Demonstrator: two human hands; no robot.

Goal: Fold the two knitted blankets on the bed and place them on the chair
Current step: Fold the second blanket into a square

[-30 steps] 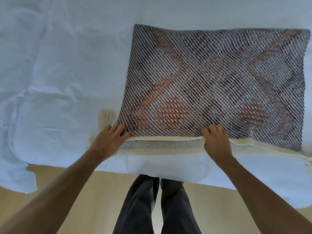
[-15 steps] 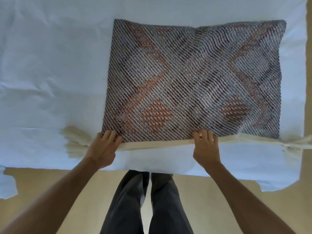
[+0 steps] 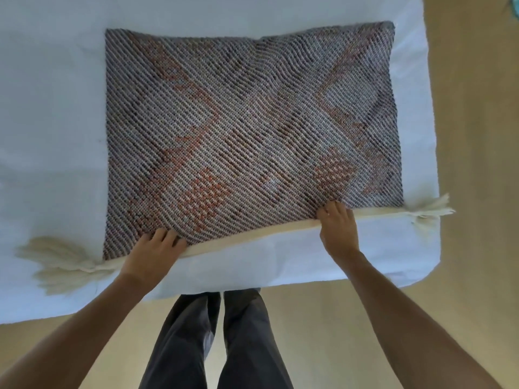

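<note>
We have one knitted blanket lying flat on the bed, already folded down to a rectangle, and both our hands sit on its near edge. The left hand rests on the near left stretch of that edge, fingers laid over the patterned top and the rest of the hand over the cream border. The right hand lies on the same edge further right, fingers pointing away from us onto the knit. Both look flat or only lightly bent; whether the thumbs are tucked under the edge to pinch it we cannot tell, since they are hidden.

What the next move turns on is how the blanket lies relative to us. Its long axis runs left to right across our body, and the near edge tilts, so the right end sits farther up the bed than the left. The free far edge is straight ahead, beyond the fingertips. Each hand is well in from its own corner, with cream fringe spilling past the left corner and more fringe past the right one, near the side of the bed.

So we judge another fold is due (probably the near edge carried away from us onto the far one). The second blanket and the chair are not in view; below the bed we see only floor and our own trouser legs.
</note>
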